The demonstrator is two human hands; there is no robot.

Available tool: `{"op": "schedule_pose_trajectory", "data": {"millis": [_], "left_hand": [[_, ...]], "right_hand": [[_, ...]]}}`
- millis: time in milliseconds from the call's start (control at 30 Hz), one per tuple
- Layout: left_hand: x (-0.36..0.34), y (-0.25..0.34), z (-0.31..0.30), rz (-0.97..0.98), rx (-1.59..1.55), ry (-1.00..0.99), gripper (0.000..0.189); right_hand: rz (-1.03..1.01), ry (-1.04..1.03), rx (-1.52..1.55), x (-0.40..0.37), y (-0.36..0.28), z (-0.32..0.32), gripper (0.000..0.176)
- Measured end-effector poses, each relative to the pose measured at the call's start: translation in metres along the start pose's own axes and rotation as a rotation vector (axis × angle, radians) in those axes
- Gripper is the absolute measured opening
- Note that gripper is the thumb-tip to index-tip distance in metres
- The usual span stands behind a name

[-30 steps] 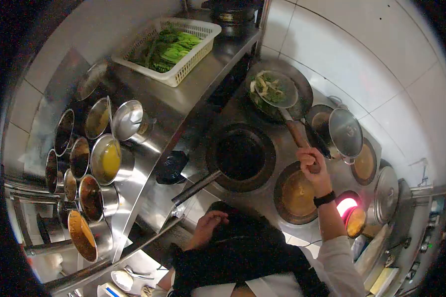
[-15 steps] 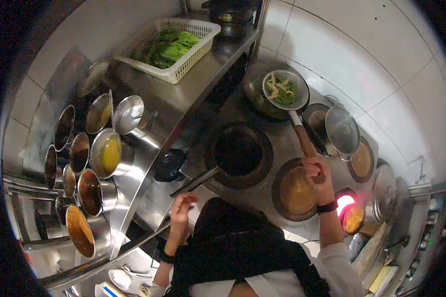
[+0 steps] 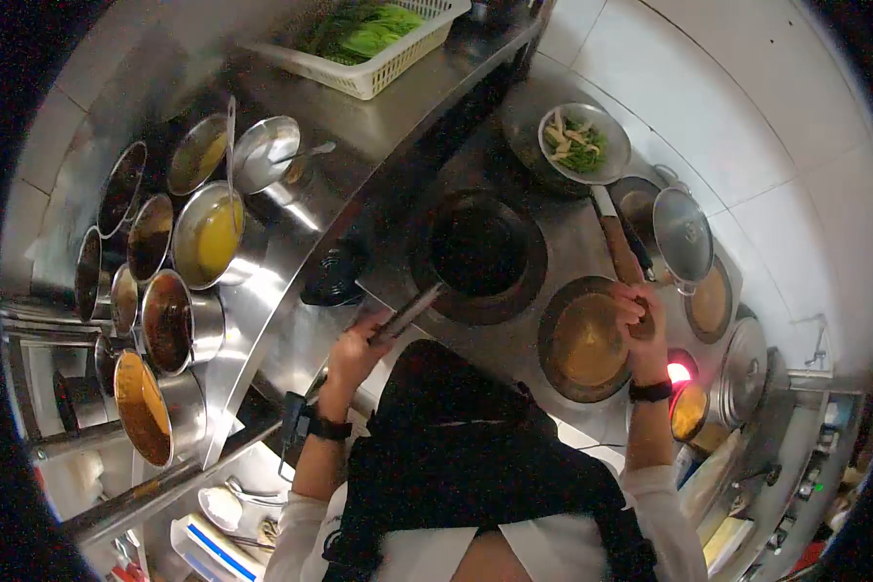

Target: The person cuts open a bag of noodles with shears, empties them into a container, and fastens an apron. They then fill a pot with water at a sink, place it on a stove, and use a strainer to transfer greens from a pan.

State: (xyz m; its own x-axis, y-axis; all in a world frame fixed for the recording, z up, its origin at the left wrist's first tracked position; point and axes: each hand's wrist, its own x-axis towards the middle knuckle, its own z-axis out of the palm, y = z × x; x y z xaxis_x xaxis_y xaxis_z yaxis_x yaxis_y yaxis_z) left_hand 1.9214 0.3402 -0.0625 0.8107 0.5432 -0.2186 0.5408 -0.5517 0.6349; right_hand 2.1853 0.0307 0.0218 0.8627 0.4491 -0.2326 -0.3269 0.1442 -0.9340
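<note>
My left hand [image 3: 359, 351] is closed around the handle [image 3: 409, 312] of a dark wok [image 3: 480, 247], which sits on the stove to the left of centre. My right hand [image 3: 638, 312] grips the long wooden handle of a skimmer [image 3: 611, 173]. In its round bowl lie green vegetables and pale strips [image 3: 574, 143]. The bowl is over a dark pan [image 3: 526, 160] at the back of the stove. Below my right hand and to its left is a wide pan of brownish liquid [image 3: 587, 339].
Several steel pots stand on the left counter, one with yellow liquid [image 3: 218, 238], another with orange sauce [image 3: 144, 398]. A white basket of greens [image 3: 388, 73] is at the back. A pot with a metal lid [image 3: 684, 233] and a red glowing burner [image 3: 679, 373] are to the right.
My left hand has moved up and closed on the wok handle, where it was just short of it. My right hand still holds the skimmer. The whole view has shifted slightly.
</note>
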Motion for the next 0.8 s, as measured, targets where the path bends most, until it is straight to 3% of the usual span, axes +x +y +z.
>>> {"op": "schedule_pose_trajectory", "data": {"millis": [67, 133, 167, 200, 267, 300, 367, 500, 600, 667, 700, 767, 800], "left_hand": [[0.003, -0.006, 0.012, -0.040, -0.148, -0.091, 0.043], [0.006, -0.013, 0.028, -0.114, -0.439, -0.278, 0.048], [0.005, -0.014, 0.034, 0.013, -0.282, -0.203, 0.050], [0.006, -0.015, 0.037, 0.018, -0.282, -0.200, 0.050], [0.005, -0.009, 0.043, -0.018, -0.275, -0.193, 0.050], [0.005, -0.004, 0.044, -0.014, -0.276, -0.194, 0.050], [0.009, 0.004, 0.044, 0.088, -0.154, -0.111, 0.048], [0.012, 0.001, 0.054, 0.078, -0.138, -0.145, 0.049], [0.017, 0.006, 0.059, 0.059, -0.138, -0.165, 0.051], [0.022, 0.008, 0.064, 0.016, -0.094, -0.227, 0.053], [0.024, 0.011, 0.066, 0.016, -0.094, -0.225, 0.053], [0.026, 0.016, 0.070, 0.104, -0.143, -0.100, 0.052], [0.027, 0.015, 0.074, 0.099, -0.143, -0.102, 0.052]], "right_hand": [[0.406, -0.184, 1.110, 0.007, 0.002, -0.014, 0.013], [0.361, -0.183, 0.959, 0.008, 0.003, -0.016, 0.011], [0.313, -0.182, 0.808, 0.008, 0.003, -0.015, 0.010], [0.308, -0.185, 0.808, 0.009, 0.001, -0.016, 0.010], [0.456, -0.092, 1.111, 0.008, -0.001, -0.018, 0.011], [0.452, -0.092, 1.109, 0.008, -0.002, -0.019, 0.011], [0.479, -0.190, 0.939, 0.016, -0.001, -0.019, 0.011], [0.379, -0.132, 0.787, 0.021, 0.014, -0.044, 0.020], [0.505, -0.199, 0.984, 0.023, 0.020, -0.048, 0.024], [0.002, -0.163, 0.187, 0.009, 0.027, -0.049, 0.020], [0.002, -0.165, 0.186, 0.005, 0.026, -0.048, 0.020], [0.098, -0.237, 0.601, -0.007, 0.019, -0.044, 0.026], [0.103, -0.235, 0.601, -0.016, 0.015, -0.037, 0.026]]}}
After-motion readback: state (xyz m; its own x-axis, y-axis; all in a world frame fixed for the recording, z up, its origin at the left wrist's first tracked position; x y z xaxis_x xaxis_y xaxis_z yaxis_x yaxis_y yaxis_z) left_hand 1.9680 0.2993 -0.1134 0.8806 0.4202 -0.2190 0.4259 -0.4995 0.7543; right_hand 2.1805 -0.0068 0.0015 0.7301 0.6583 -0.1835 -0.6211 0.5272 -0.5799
